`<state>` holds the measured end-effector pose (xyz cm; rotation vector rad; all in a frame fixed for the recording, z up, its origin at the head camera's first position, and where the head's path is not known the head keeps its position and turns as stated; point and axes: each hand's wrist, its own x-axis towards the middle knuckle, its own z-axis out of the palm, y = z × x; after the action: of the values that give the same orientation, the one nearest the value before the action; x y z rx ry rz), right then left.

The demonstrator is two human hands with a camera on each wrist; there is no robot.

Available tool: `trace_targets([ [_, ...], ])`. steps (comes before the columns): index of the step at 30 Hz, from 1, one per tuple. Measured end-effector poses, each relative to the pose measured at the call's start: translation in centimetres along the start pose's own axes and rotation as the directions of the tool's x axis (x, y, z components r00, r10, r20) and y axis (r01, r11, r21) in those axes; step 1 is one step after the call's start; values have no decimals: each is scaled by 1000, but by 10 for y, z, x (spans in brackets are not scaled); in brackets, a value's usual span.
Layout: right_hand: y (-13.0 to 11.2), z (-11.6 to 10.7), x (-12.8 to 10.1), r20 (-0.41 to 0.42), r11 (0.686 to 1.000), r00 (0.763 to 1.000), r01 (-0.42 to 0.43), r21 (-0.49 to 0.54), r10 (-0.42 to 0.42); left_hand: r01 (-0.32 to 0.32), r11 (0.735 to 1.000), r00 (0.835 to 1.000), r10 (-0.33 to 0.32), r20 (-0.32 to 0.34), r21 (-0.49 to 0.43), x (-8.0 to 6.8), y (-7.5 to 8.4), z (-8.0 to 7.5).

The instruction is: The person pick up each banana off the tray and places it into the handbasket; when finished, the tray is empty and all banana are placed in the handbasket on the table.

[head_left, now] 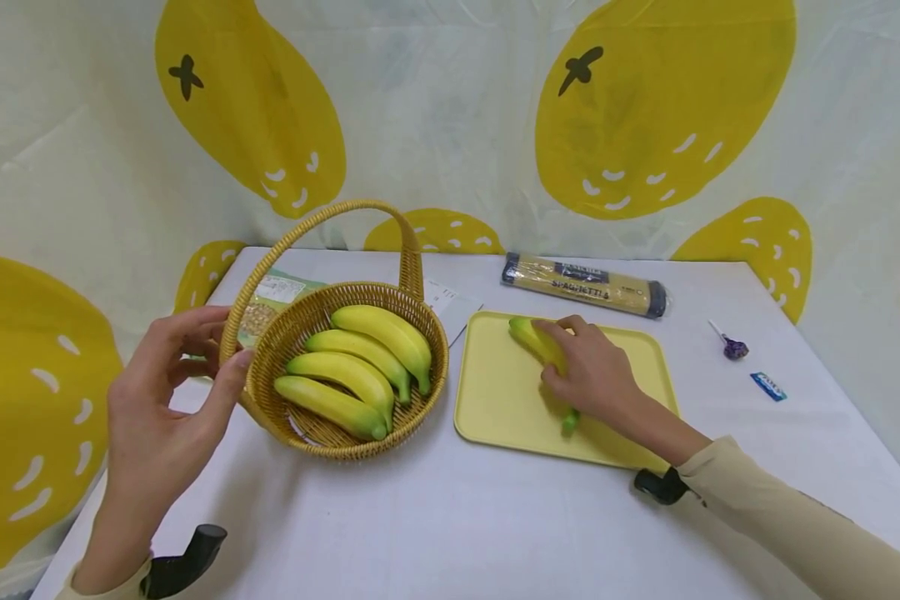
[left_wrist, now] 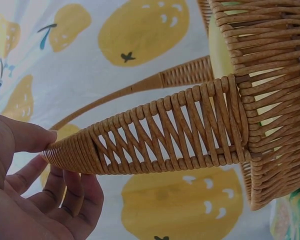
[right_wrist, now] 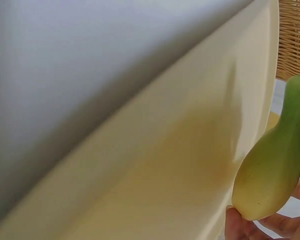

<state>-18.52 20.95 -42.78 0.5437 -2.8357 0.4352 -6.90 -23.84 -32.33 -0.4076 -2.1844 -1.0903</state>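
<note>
A wicker basket with a tall handle holds several yellow-green bananas. My left hand grips its left rim, the thumb on the rim and the fingers curled outside by the handle's base. The left wrist view shows the woven rim close up, my left hand closing on its end. On the yellow tray lies one banana, and my right hand curls over it and holds it. In the right wrist view the banana's green end hangs just above the tray.
A spaghetti packet lies at the back of the white table. A lollipop and a small blue packet sit at the right. A green packet and a paper slip lie behind the basket.
</note>
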Motion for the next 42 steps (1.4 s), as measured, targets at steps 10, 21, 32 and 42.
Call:
trace_targets([
  [10,-1,-13,4,-30,998,998,54,-20,-55,-11,1000,1000,11,-6,5,0,2,1],
  [21,-10,-24,13,-81,993,989,122,-12,-122,-20,1000,1000,20,-3,0,1,2,1],
  [32,-24,-36,22,-121,982,974,187,-28,-190,-16,1000,1000,16,-7,5,0,3,0],
  [42,-38,-47,32,-137,970,961,240,-33,-242,-22,1000,1000,22,-10,-18,1,3,1],
])
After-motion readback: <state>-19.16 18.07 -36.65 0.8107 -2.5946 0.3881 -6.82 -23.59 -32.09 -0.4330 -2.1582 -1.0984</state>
